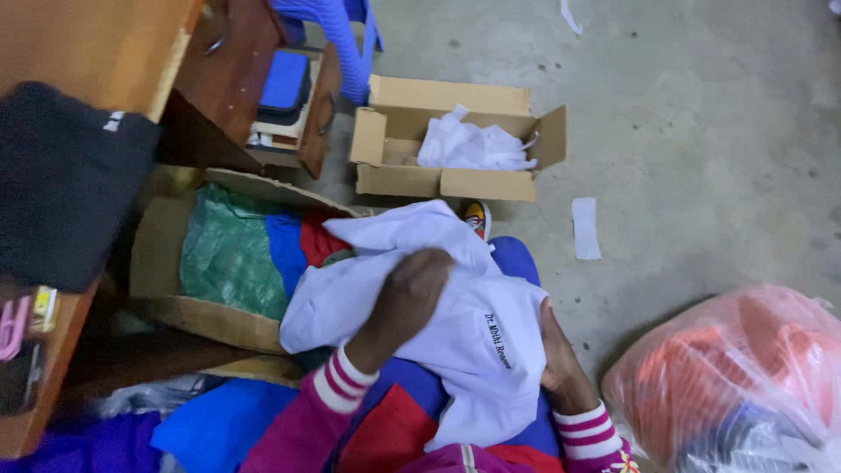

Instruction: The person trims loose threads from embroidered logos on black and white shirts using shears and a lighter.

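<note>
A: Report the condition of the hands.

B: The left hand [412, 293] lies on top of the white garment [438, 307], fingers curled into the cloth and gripping it. The right hand [556, 355] is at the garment's right edge, mostly hidden under the fabric; whether it is closed on the cloth cannot be determined. Both wrists show striped pink and white cuffs.

A: Position of the white garment?

B: It lies bunched on the person's lap, over blue and red cloth [394, 420].

A: Items near the garment?

B: Just right of it, on the floor, sits a clear plastic bag [736, 377] with orange contents. Just left of it stands an open cardboard box [162, 263] holding green plastic, blue and red fabric. Left of that box is a wooden table [88, 44] with a black cloth [61, 175] draped over its edge.

A: Items beyond the garment?

B: A smaller open carton [455, 131] containing white cloth rests on the grey concrete floor [701, 131]. A white paper strip [585, 228] lies right of that carton. A blue plastic chair [337, 35] stands farthest, left of the carton.
</note>
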